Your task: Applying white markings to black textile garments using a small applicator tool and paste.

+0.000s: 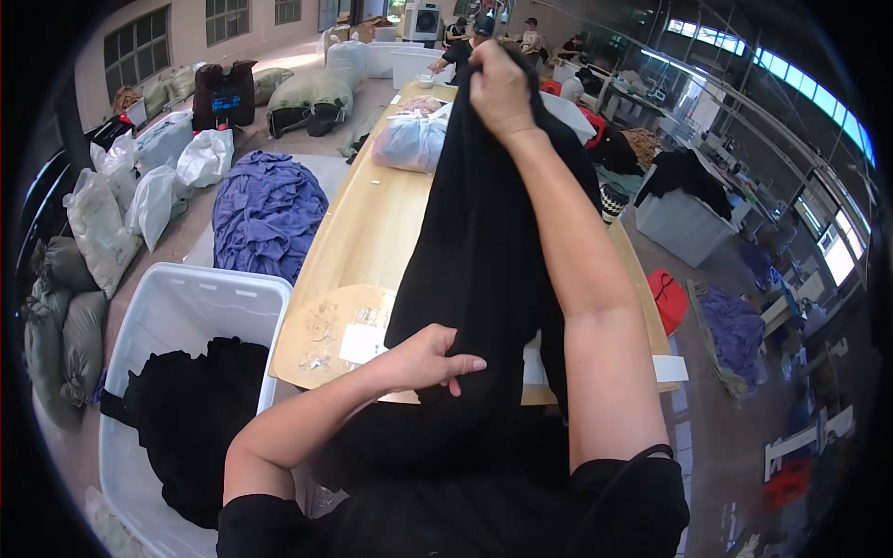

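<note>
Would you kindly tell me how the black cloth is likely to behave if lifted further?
The black cloth is probably floppy, since it hangs in loose folds below the raised right hand. It seems fairly light for its size, as that hand alone grips its top.

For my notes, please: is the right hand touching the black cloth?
Touching: the head view shows the right hand gripping the black cloth near its top.

Quantities: hands [430, 360] [502, 91], two; held black garment [474, 242], one; wooden counter [365, 237], one; 8 o'clock bin [172, 316], one; 10 o'clock purple cloth heap [265, 219], one.
</note>
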Demonstrator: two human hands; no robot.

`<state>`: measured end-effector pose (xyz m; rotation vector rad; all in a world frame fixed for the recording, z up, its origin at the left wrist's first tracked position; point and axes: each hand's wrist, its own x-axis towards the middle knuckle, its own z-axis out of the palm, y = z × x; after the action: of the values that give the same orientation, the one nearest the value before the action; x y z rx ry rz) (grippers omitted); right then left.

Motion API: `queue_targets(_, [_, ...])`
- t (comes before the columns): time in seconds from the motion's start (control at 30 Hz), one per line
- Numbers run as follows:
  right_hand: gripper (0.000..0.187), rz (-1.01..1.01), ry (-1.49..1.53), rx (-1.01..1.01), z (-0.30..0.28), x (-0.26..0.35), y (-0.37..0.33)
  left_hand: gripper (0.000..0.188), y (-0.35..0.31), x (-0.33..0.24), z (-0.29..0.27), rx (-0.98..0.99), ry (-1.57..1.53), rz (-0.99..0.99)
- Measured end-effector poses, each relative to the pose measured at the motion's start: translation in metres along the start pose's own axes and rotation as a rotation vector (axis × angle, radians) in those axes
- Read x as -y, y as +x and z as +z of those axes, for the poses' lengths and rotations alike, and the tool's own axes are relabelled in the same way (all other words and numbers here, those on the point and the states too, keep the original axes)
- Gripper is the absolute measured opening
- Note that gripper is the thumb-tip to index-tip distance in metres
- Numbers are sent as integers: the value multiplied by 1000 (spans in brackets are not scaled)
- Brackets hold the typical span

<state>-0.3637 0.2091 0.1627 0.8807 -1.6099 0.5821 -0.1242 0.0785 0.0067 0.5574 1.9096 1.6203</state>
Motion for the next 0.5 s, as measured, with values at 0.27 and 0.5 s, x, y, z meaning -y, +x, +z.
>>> queue_targets(0.27, [51,753,762,754,-59,136,-177,26,24,52,-80,-290,-750,-302])
queue_targets(0.5, [34,836,77,229,-90,124,-185,15,108,-45,-36,-458,-949,-229])
